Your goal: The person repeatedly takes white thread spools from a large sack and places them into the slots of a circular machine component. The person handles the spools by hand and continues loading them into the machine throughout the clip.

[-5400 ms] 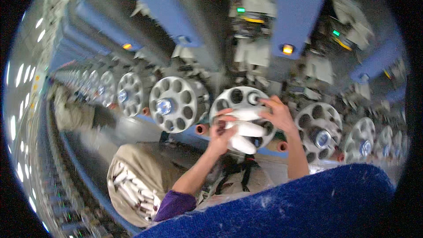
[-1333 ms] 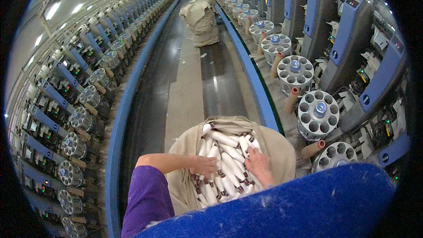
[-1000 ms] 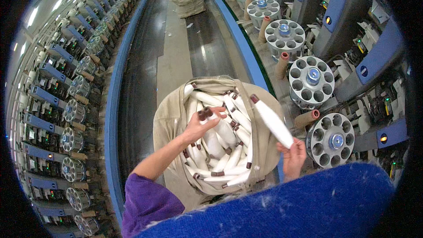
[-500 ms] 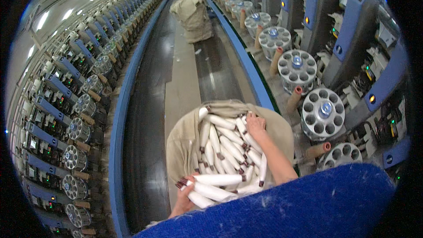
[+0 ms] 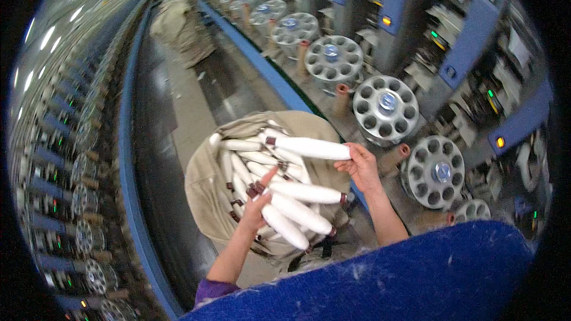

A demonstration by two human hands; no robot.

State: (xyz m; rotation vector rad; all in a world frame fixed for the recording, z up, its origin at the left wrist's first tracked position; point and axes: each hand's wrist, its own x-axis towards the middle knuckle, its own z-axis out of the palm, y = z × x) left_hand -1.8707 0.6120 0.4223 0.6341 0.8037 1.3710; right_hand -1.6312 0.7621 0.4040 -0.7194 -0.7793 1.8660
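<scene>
Over a beige cloth sack (image 5: 205,193) my left hand (image 5: 257,207) is closed around the dark brown ends of several white yarn bobbins (image 5: 300,214), which fan out to the right. My right hand (image 5: 361,165) grips one end of another white yarn bobbin (image 5: 312,148); its dark brown other end points left, above the bunch. Beneath both hands, more white bobbins (image 5: 241,144) lie heaped inside the sack, partly hidden by the held ones.
To the right runs a winding machine with round grey magazines (image 5: 386,110) full of holes, and brown tubes (image 5: 341,100) between them. Another machine row (image 5: 83,202) lines the left. A blue rail (image 5: 128,160) edges the aisle, where a large beige sack (image 5: 183,27) stands farther off.
My right hand has come up out of the heap with a bobbin. The left hand has lifted its bunch over the sack. The view has swung toward the right-hand machine.
</scene>
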